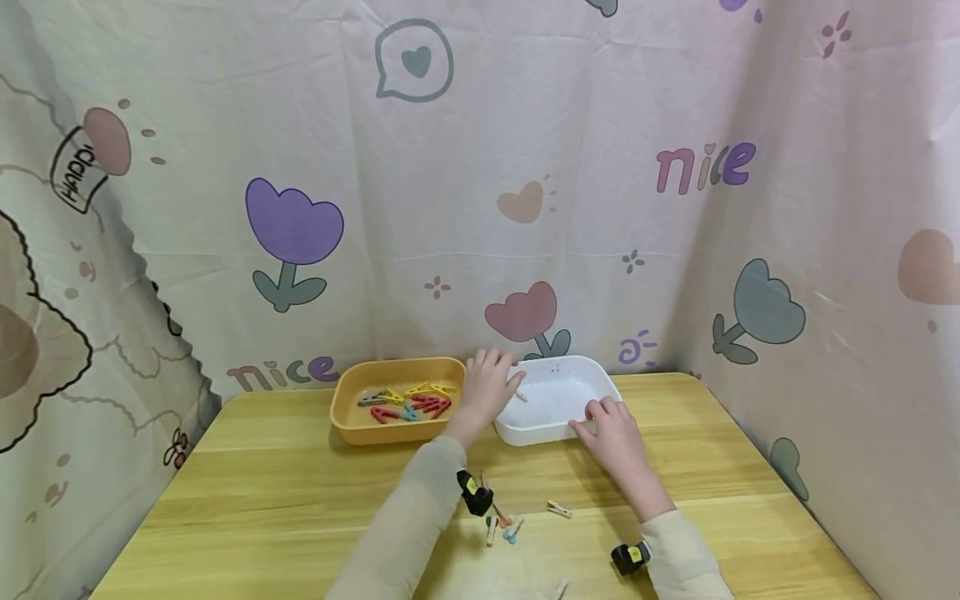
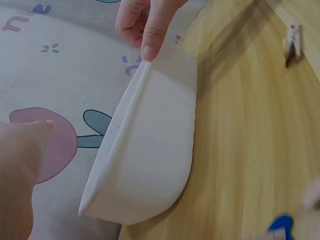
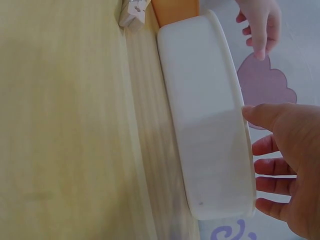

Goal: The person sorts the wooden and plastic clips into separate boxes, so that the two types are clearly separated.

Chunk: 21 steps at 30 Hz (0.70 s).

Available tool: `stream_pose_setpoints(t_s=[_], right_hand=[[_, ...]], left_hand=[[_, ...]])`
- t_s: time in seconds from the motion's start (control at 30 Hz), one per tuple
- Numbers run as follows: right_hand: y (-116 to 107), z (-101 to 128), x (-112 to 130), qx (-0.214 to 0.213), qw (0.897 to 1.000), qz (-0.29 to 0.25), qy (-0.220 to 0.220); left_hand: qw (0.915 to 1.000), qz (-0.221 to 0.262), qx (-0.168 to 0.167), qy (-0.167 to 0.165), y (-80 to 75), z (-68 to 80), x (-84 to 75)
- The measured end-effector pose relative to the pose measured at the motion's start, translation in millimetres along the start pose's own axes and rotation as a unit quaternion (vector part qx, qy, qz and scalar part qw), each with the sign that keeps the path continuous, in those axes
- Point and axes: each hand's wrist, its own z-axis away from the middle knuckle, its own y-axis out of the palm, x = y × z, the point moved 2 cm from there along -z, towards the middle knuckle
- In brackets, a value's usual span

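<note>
Grip on both sides at the rim of the smooth white rounded-rectangle plastic tray (image 1: 558, 433): right hand (image 1: 617, 433) with thumb hooked over the near right edge and fingers resting loosely inside, left hand (image 1: 487, 385) laid on the far left corner, fingers curled lightly over the lip. Sits toward the back of the pale wooden surface (image 1: 262, 500), hard against the printed fabric backdrop (image 1: 450, 208), just beside a glossy orange plastic tray (image 1: 352, 425) of the same rounded shape. Matte sheen, thick rolled rim, sloping walls, soft corners; seen from the wrist views as a plain curved white wall with a faint speck near one end. Holds one small pale clothespin (image 1: 521, 396) near the left hand. Orange tray filled with a heap of red, yellow, teal and grey plastic clothespins (image 1: 408, 402). Loose wooden and coloured pegs (image 1: 504, 527) scattered on the grained planks nearer the sleeves, one pale peg (image 1: 558, 508) lying apart.
</note>
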Motion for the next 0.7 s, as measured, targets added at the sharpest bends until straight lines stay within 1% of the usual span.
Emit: stream_pose_setpoints(t_s=[0.17,0.37,0.43,0.57,0.7], right_hand=[[-1,-1,0,0.009,1.0,-0.001,0.007],[-1,-2,0,0.016,1.0,-0.002,0.01],[-1,-2,0,0.013,1.0,-0.001,0.008],[0,-2,-1,-0.001,1.0,0.002,-0.001],[1,-1,-1,-0.01,1.0,0.003,-0.009]], left_hand=[[0.9994,-0.023,-0.012,0.024,-8.0,9.0,8.4],[0.9972,-0.014,-0.039,0.062,-17.5,22.6,20.1],[0.9954,-0.015,-0.052,0.08,-18.4,28.1,24.4],[0.9896,-0.036,-0.069,0.121,-17.7,40.1,32.7],[0.9841,-0.056,-0.071,0.153,-15.9,51.9,39.7]])
